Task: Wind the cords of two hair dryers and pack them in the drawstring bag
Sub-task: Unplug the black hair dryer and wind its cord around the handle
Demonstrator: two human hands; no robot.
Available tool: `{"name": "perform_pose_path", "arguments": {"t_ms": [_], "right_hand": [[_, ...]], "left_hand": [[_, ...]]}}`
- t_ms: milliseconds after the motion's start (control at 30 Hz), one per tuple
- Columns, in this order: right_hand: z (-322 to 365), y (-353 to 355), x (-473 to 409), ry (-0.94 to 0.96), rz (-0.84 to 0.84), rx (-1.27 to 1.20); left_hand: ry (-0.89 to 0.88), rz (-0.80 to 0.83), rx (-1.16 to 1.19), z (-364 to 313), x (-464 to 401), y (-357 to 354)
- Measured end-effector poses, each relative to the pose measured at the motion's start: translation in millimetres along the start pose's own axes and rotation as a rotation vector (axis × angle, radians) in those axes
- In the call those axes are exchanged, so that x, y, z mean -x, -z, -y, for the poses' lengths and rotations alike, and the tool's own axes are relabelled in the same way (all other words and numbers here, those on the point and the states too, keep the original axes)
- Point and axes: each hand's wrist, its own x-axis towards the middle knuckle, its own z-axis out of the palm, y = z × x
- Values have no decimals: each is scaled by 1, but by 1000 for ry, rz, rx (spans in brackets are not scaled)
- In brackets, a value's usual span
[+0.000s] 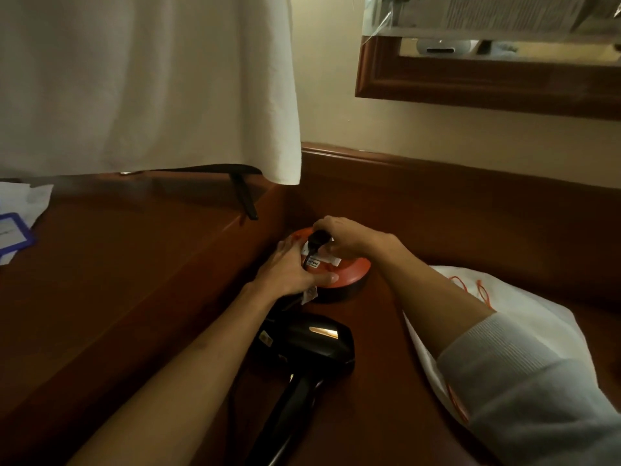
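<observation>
Both your hands work at the orange cord reel, and each has its own job. Your right hand makes the grip, fingers pinched round the black plug on top of the reel, presumably to pull it free so the cord can be wound. Your left hand, just beside that grip, lies across the reel with the thumb along its near rim, seemingly bracing it against the pull. Below the grip, nearer you, one black hair dryer rests on the tabletop; I can't make out a second. Right of the grip, under your forearm, the white drawstring bag waits, already bulging.
</observation>
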Motion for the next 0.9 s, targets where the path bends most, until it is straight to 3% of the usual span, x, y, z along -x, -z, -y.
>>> {"name": "perform_pose_path", "arguments": {"t_ms": [267,400,567,733,900], "right_hand": [[-13,-5,55,-96,-287,-252],[-15,-42,105,-246,-423,-228],[-13,-66,124,-382,-381,-253],[-8,-68,138,-425,-164,-247],[18,-59,175,-357,-274,-245]], "left_hand": [[42,149,-69,-8,4,17],[9,39,48,-15,44,37],[-90,-307,184,-28,145,24],[6,-401,202,-29,226,-29],[92,-334,83,-9,261,-68]]}}
